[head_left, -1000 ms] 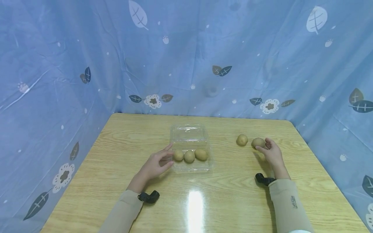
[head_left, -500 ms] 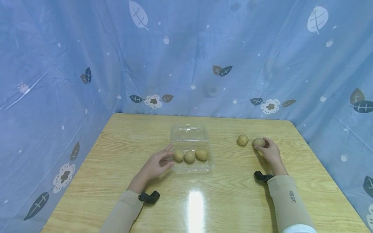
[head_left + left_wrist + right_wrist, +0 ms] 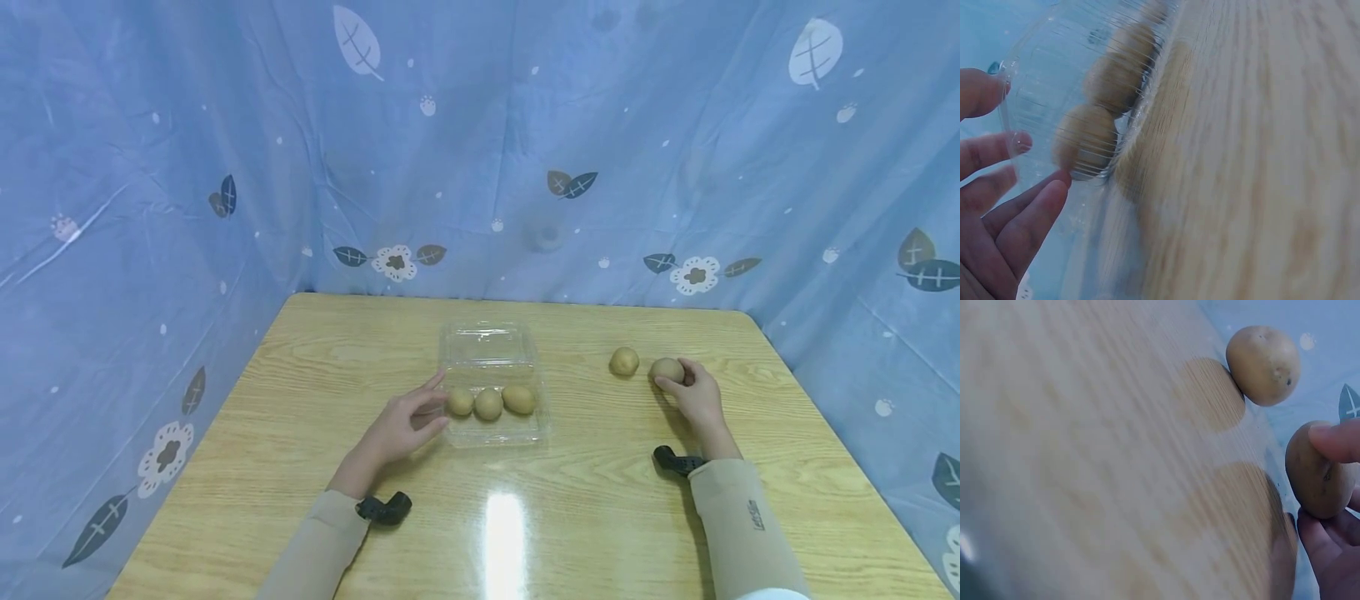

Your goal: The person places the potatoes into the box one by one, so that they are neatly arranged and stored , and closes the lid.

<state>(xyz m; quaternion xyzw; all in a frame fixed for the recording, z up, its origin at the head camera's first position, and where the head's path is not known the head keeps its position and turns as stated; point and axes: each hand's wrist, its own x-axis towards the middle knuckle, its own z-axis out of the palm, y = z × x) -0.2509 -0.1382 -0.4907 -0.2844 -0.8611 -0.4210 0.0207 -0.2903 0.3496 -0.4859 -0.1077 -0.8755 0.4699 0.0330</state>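
Compared w/ 1 s ago, only the person's R hand (image 3: 697, 398) has really moved: its fingers have closed in, and I now see thumb and fingers clamped on opposite sides of the held potato (image 3: 666, 370), prob. so it can't roll; can't tell if it's off the surface (image 3: 585, 467). Loose potato (image 3: 624, 362) sits near, to its left. L hand (image 3: 401, 423), fingers spread apart, touches the clear box (image 3: 495, 434) at its left side, I'd guess to steady so light a thing. Lid (image 3: 487, 340) lies folded back; 3 potatoes (image 3: 488, 404) line up in the near half, walls prob. keeping them put
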